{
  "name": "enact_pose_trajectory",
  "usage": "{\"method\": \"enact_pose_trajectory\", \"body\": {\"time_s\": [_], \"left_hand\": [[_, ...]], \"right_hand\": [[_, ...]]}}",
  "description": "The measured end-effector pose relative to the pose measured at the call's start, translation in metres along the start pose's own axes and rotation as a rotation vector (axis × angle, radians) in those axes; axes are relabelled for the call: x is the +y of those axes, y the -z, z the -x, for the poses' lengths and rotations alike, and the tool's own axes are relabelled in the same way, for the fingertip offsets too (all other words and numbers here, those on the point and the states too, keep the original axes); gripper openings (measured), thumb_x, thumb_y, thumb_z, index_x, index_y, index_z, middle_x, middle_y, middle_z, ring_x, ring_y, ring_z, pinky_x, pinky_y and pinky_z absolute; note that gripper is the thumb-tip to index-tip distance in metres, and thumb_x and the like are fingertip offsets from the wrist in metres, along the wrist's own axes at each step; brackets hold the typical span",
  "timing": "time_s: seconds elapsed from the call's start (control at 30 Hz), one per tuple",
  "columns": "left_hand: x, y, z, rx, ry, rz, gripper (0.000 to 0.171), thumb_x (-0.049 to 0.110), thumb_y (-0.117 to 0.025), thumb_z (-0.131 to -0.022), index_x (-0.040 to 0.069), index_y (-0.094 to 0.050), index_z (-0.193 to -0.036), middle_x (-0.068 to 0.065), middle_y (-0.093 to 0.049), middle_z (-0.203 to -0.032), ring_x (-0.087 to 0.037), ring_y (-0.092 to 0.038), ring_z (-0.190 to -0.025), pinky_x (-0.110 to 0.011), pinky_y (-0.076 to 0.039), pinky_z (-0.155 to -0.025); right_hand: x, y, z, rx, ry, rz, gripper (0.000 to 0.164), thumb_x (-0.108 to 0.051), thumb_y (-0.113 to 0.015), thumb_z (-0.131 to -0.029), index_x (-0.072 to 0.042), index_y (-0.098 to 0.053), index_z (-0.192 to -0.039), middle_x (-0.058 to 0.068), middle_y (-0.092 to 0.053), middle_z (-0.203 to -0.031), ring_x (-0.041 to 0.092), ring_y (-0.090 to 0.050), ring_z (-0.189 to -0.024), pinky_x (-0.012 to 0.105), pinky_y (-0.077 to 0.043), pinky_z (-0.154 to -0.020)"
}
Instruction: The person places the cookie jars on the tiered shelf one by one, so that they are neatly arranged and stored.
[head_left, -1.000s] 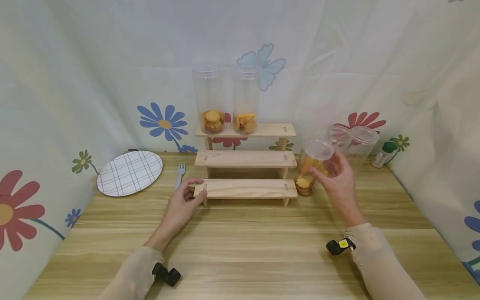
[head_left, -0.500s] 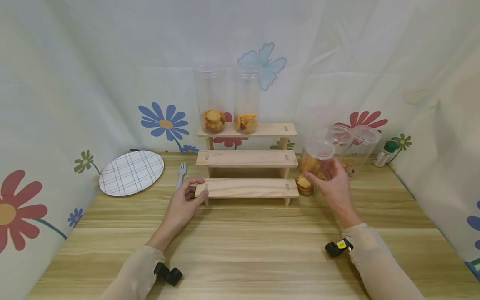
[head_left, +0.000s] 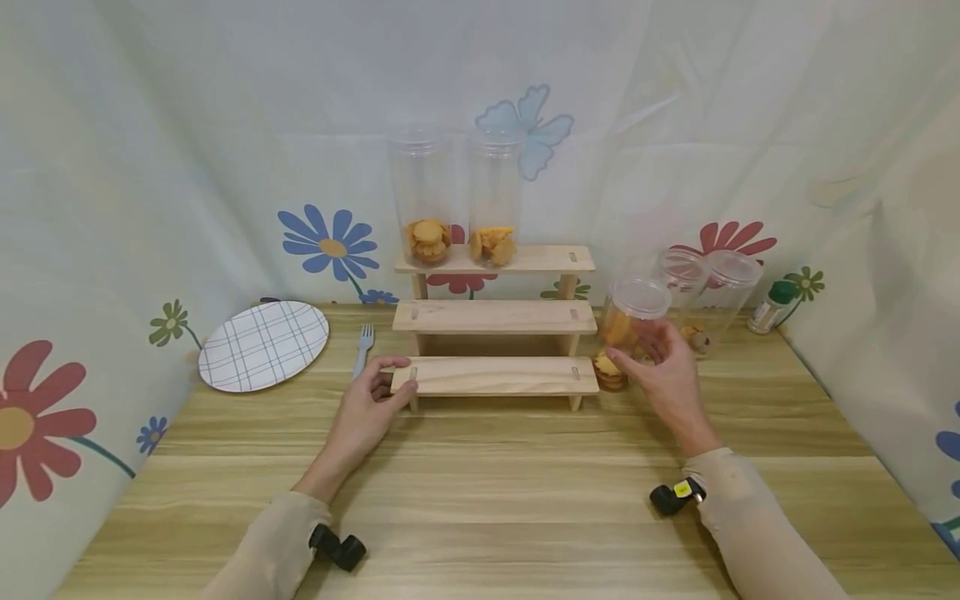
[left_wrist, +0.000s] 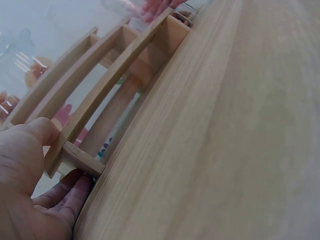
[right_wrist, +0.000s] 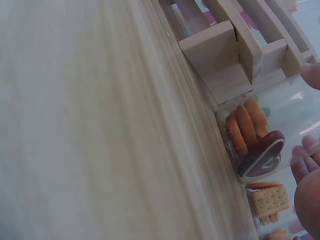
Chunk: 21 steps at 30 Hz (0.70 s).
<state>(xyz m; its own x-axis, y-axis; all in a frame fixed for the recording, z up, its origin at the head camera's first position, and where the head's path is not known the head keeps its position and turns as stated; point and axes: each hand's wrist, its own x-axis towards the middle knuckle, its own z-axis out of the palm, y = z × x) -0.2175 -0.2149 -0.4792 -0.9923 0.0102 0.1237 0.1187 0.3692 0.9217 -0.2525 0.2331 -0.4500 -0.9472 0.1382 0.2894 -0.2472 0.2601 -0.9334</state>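
My left hand (head_left: 366, 412) grips the left end of the lowest step of a three-tier wooden rack (head_left: 495, 377). In the left wrist view, the thumb lies on top of that plank (left_wrist: 102, 95) and the fingers reach beneath it, beside the leg. At the rack's right end, my right hand (head_left: 672, 379) holds a clear lidded jar (head_left: 641, 297) between thumb and fingers. The jar stands upright on the table, close against the rack. Orange-brown biscuits (right_wrist: 243, 125) and a dark heart-shaped biscuit (right_wrist: 262, 157) lie in its bottom, as the right wrist view shows.
Two tall clear jars (head_left: 422, 187) of biscuits stand on the top step. Two more jars (head_left: 727, 292) are behind my right hand, near a green-capped shaker (head_left: 770, 308). A checked plate (head_left: 262, 346) and a grey fork (head_left: 365, 340) lie left of the rack.
My right hand has slid slightly lower and leftward on the jar, while the jar stays in place. The left hand keeps its grip on the rack.
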Motion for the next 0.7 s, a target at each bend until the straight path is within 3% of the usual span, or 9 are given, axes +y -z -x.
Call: {"method": "enact_pose_trajectory", "body": {"time_s": [0.13, 0.33, 0.4, 0.7], "left_hand": [[0.0008, 0.0, 0.0013, 0.003, 0.004, -0.008, 0.041, 0.033, -0.077, -0.109, 0.021, -0.065, -0.146, -0.014, -0.075, -0.123, -0.026, -0.072, -0.109, -0.03, -0.055, -0.085], [0.003, -0.0004, 0.0027, 0.008, 0.013, -0.01, 0.043, 0.033, -0.077, -0.109, 0.02, -0.064, -0.148, -0.016, -0.074, -0.123, -0.027, -0.069, -0.108, -0.03, -0.053, -0.084], [0.0041, -0.0006, 0.0029, 0.009, 0.012, -0.001, 0.044, 0.032, -0.077, -0.109, 0.02, -0.064, -0.149, -0.016, -0.074, -0.125, -0.027, -0.069, -0.109, -0.03, -0.053, -0.084], [0.0036, -0.0004, 0.0018, 0.013, -0.001, -0.011, 0.04, 0.034, -0.077, -0.109, 0.021, -0.065, -0.145, -0.015, -0.075, -0.119, -0.025, -0.07, -0.104, -0.029, -0.053, -0.082]], "right_hand": [[0.0011, -0.0007, 0.0, -0.006, -0.006, -0.018, 0.071, -0.01, -0.092, -0.094, 0.008, -0.052, -0.151, 0.026, -0.06, -0.153, 0.04, -0.054, -0.145, 0.05, -0.04, -0.127], [0.0053, -0.0014, 0.0, 0.008, -0.006, -0.02, 0.069, -0.008, -0.092, -0.093, 0.008, -0.054, -0.149, 0.024, -0.062, -0.15, 0.012, -0.061, -0.129, 0.039, -0.045, -0.121], [0.0061, -0.0013, -0.0003, 0.011, 0.001, -0.02, 0.069, -0.008, -0.092, -0.093, 0.008, -0.054, -0.149, 0.025, -0.062, -0.149, 0.008, -0.061, -0.126, 0.035, -0.046, -0.119], [0.0077, 0.0001, -0.0006, 0.006, 0.004, -0.004, 0.067, -0.01, -0.092, -0.094, 0.004, -0.056, -0.149, 0.024, -0.063, -0.149, 0.03, -0.062, -0.136, 0.03, -0.051, -0.115]]}}
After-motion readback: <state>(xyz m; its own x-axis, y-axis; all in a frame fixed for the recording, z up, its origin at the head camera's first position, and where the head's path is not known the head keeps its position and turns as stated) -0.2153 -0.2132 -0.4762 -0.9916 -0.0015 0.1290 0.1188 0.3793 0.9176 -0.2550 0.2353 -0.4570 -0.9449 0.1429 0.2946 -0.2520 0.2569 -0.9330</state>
